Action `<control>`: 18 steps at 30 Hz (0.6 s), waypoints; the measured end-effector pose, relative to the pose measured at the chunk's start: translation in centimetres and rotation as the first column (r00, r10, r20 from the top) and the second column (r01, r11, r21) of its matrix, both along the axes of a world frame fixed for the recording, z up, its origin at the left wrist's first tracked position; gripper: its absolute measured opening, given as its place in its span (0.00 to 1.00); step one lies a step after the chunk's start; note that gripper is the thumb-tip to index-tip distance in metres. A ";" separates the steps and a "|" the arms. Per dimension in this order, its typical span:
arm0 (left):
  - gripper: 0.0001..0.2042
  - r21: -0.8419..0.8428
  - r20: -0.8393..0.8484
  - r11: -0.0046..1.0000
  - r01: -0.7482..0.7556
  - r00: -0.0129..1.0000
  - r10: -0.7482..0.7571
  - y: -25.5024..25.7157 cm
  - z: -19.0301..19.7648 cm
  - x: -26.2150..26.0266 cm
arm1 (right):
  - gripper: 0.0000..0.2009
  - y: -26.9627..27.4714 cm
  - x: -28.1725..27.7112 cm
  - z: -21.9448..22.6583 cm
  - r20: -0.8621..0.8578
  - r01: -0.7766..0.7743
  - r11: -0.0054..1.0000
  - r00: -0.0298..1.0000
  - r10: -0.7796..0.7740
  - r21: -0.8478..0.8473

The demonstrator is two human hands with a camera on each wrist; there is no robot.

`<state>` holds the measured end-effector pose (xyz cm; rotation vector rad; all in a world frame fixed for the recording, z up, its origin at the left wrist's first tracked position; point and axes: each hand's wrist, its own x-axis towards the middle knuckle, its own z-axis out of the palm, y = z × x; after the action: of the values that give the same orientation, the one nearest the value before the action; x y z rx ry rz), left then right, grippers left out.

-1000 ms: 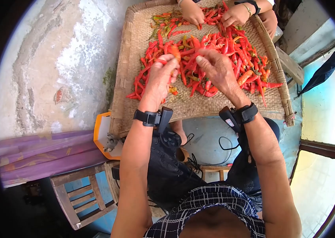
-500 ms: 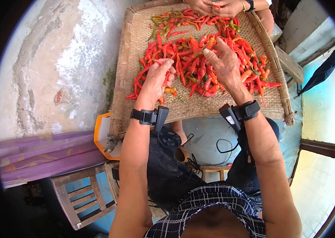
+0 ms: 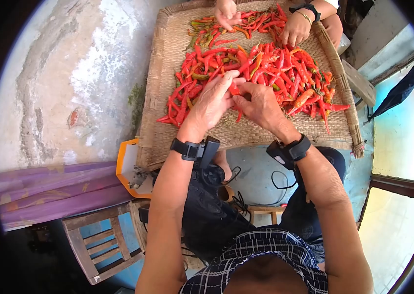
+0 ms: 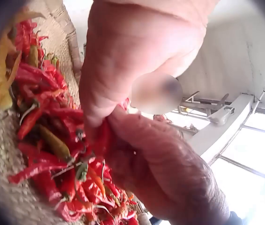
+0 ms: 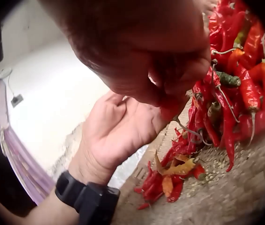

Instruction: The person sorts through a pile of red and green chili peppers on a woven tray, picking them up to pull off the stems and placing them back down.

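Red peppers point(image 3: 275, 68) lie heaped on a woven tray point(image 3: 167, 54). Above the near part of the heap, my hands meet at one red pepper point(image 3: 234, 89). My right hand point(image 3: 263, 107) pinches this pepper point(image 5: 170, 108) between thumb and fingers; its thin stem hangs down in the right wrist view. My left hand point(image 3: 212, 103) is beside it, with its palm point(image 5: 123, 129) spread and its fingers reaching to the pepper; the fingertips are partly hidden. In the left wrist view the pepper point(image 4: 103, 138) shows between both hands.
Another person's hands point(image 3: 297, 28) are at the tray's far edge, over smaller peppers. A wall point(image 3: 94, 73) stands on the left, a wooden chair point(image 3: 104, 240) at lower left. An orange-edged box point(image 3: 126, 166) sits by the tray's near left corner.
My hands have come together. My right hand has drawn back from the heap, and my left has moved right and opened out. The other person's hands have parted.
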<state>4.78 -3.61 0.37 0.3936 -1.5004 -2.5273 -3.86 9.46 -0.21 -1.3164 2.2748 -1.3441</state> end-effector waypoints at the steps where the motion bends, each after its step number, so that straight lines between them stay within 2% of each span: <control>1: 0.25 -0.001 -0.001 1.000 0.001 1.000 -0.001 -0.6 0.2 0.3 | 0.09 0.2 -0.4 0.3 0.076 -0.020 0.998 0.997 0.016 0.060; 2: 0.25 -0.188 0.048 0.979 -0.075 0.995 0.086 -1.5 0.5 0.7 | 0.09 0.2 -0.9 0.4 0.076 -0.019 0.998 0.997 0.015 0.061; 4: 0.24 -0.492 0.130 0.851 -0.184 0.951 0.281 -3.4 0.0 1.0 | 0.09 0.1 -2.1 0.3 0.243 0.051 0.989 0.970 -0.016 -0.137; 5: 0.25 -0.694 0.145 0.704 -0.152 0.928 0.344 -4.4 -0.9 0.9 | 0.11 0.1 -2.2 0.5 0.243 0.172 0.962 0.963 -0.119 -0.211; 6: 0.27 -0.852 0.142 0.514 -0.097 0.903 0.406 -5.1 -1.9 0.9 | 0.14 0.4 -2.7 1.0 0.255 0.161 0.973 0.960 -0.116 -0.166; 7: 0.27 -0.853 0.142 0.514 -0.097 0.903 0.406 -4.8 -1.8 0.9 | 0.15 0.4 -2.7 1.0 0.225 0.194 0.964 0.963 -0.150 -0.185; 8: 0.28 -0.949 0.225 0.299 0.097 0.874 0.432 -4.3 -1.9 0.6 | 0.16 0.5 -2.6 1.1 0.194 0.226 0.952 0.963 -0.187 -0.204; 9: 0.30 -0.953 0.291 0.069 0.295 0.831 0.475 -3.6 -1.9 0.3 | 0.16 0.6 -2.5 1.2 0.193 0.229 0.952 0.963 -0.190 -0.205; 10: 0.30 -0.954 0.288 0.067 0.292 0.833 0.472 -2.9 -2.1 -0.1 | 0.15 0.7 -2.2 1.3 0.171 0.192 0.967 0.972 -0.164 -0.165; 11: 0.31 -0.940 0.303 0.019 0.340 0.809 0.503 -2.1 -2.3 -0.6 | 0.15 0.8 -1.9 1.4 0.151 0.156 0.980 0.979 -0.136 -0.123; 12: 0.32 -0.921 0.314 -0.027 0.388 0.785 0.534 -1.7 -2.5 -0.9 | 0.15 0.7 -1.8 1.4 0.150 0.157 0.980 0.979 -0.139 -0.123; 13: 0.34 -0.920 0.323 -0.028 0.391 0.796 0.512 -1.5 -2.9 -1.2 | 0.14 0.6 -1.6 1.4 0.162 0.139 0.982 0.980 -0.118 -0.128; 17: 0.32 -0.920 0.349 0.027 0.391 0.786 0.511 -2.3 -3.8 -1.9 | 0.13 0.7 -1.8 1.5 0.161 0.108 0.986 0.983 -0.087 -0.129; 18: 0.31 -0.893 0.425 0.078 0.444 0.772 0.472 -2.6 -4.0 -2.1 | 0.13 0.6 -1.8 1.6 0.154 0.101 0.986 0.985 -0.081 -0.129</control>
<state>2.66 -6.21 -3.60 1.0090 -2.9575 -0.5251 -5.67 10.08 1.38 -1.1200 2.2018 -1.5974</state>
